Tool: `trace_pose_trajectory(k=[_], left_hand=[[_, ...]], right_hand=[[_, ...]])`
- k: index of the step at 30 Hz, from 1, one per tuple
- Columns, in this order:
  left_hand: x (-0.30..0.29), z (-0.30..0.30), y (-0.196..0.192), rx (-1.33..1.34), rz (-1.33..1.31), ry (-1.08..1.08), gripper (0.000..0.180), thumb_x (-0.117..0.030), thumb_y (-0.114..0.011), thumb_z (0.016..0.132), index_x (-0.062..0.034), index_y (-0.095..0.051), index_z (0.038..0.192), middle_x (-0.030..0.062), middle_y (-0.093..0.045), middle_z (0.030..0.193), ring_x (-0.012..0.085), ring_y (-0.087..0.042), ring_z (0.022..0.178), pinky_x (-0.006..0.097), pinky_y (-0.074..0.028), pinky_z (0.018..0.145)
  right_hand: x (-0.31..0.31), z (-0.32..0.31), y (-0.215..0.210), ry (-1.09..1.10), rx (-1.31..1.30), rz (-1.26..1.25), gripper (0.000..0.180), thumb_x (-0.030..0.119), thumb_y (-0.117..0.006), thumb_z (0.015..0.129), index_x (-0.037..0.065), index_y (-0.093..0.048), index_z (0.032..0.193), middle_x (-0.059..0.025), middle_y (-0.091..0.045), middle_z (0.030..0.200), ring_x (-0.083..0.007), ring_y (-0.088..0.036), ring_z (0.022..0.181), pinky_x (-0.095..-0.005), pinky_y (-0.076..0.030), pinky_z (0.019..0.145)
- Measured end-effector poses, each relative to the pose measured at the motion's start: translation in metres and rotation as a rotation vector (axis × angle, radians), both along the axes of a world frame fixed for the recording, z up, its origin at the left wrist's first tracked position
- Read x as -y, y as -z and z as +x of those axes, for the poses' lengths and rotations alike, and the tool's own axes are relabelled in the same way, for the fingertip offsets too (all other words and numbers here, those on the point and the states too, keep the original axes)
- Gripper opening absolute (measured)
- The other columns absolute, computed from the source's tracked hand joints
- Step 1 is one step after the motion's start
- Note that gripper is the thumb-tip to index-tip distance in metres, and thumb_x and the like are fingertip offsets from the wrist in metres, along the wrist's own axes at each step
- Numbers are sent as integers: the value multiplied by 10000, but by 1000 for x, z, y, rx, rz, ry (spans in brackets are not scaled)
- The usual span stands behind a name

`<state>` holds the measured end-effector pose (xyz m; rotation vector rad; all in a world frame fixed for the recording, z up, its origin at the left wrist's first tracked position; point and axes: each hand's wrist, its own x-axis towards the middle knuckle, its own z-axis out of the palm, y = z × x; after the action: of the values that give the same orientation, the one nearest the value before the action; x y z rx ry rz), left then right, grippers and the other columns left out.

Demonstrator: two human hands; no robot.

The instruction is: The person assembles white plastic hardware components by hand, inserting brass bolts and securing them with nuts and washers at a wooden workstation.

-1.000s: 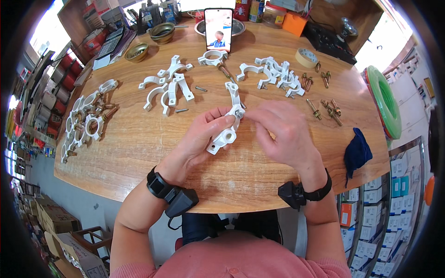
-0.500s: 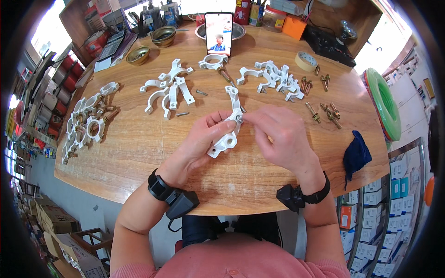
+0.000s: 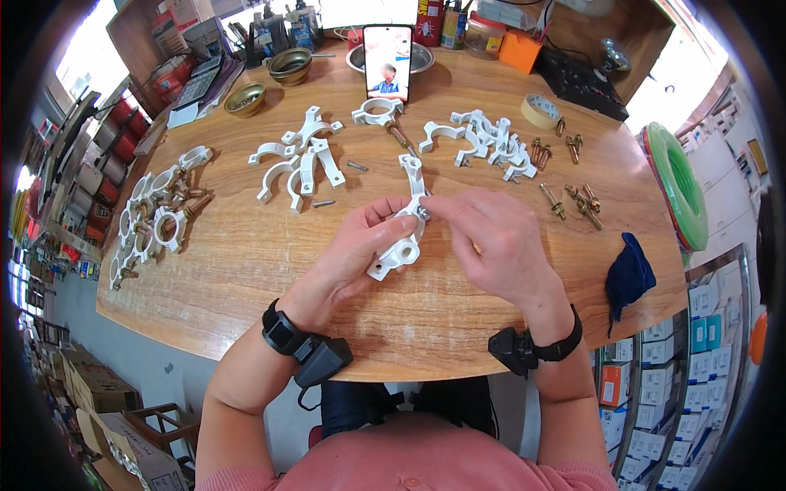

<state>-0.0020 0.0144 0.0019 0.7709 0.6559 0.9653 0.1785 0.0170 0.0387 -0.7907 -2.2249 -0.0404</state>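
My left hand (image 3: 354, 245) is closed around a white pipe clamp (image 3: 399, 254), the thumb pressing on its side. The clamp's halves hang together, one curved arm reaching away toward the phone. A small metal screw (image 3: 423, 213) sits at the joint between them. My right hand (image 3: 506, 237) has its fingers curled, with the fingertips pinched at that screw; they partly hide it. Beyond lie loose white clamp halves (image 3: 308, 170) and two loose screws (image 3: 357, 165). A ring-shaped clamp with a bolt (image 3: 378, 111) lies in front of the phone (image 3: 388, 62).
Assembled clamps with bolts (image 3: 169, 229) are grouped at the left. More clamp halves (image 3: 491, 139), brass-coloured bolts (image 3: 583, 204), a tape roll (image 3: 541, 110) and a dark blue cloth (image 3: 630, 274) lie at the right. Metal bowls (image 3: 246, 100) stand at the back left.
My right fingertips have shifted slightly to the left at the screw. The clamp and my left hand stay almost where they were.
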Motion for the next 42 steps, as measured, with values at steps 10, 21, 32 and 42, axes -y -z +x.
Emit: trace_pose_trajectory(k=[10, 21, 32, 42], left_hand=[[2, 2, -2, -11, -2, -18, 288, -129, -565, 803, -15, -502, 1060, 5, -561, 794, 57, -538, 599, 195, -470, 480], [2, 3, -3, -7, 10, 2, 268, -127, -564, 803, -24, -508, 1043, -3, -563, 792, 49, -536, 600, 184, -462, 478], [1, 1, -2, -44, 73, -17, 265, -119, -582, 790, -32, -518, 1032, -7, -560, 780, 54, -531, 601, 190, -453, 512], [5, 2, 3, -31, 83, -39, 284, -126, -589, 785, -28, -519, 1042, 0, -571, 798, 50, -536, 625, 185, -449, 525]], right_hand=[[1, 2, -1, -2, 16, 39, 269, 4, -552, 616, 69, -581, 875, -60, -550, 742, -221, -552, 704, -306, -438, 607], [1, 4, -1, 19, 17, -16, 242, -1, -543, 619, 78, -592, 842, -48, -553, 762, -215, -553, 702, -306, -442, 608], [0, 2, -7, 4, 17, 54, 236, 14, -557, 608, 89, -593, 829, -31, -551, 756, -204, -548, 692, -307, -432, 585], [4, 8, -3, 37, 66, -4, 264, 17, -534, 620, 87, -588, 869, -45, -542, 767, -213, -549, 685, -321, -433, 569]])
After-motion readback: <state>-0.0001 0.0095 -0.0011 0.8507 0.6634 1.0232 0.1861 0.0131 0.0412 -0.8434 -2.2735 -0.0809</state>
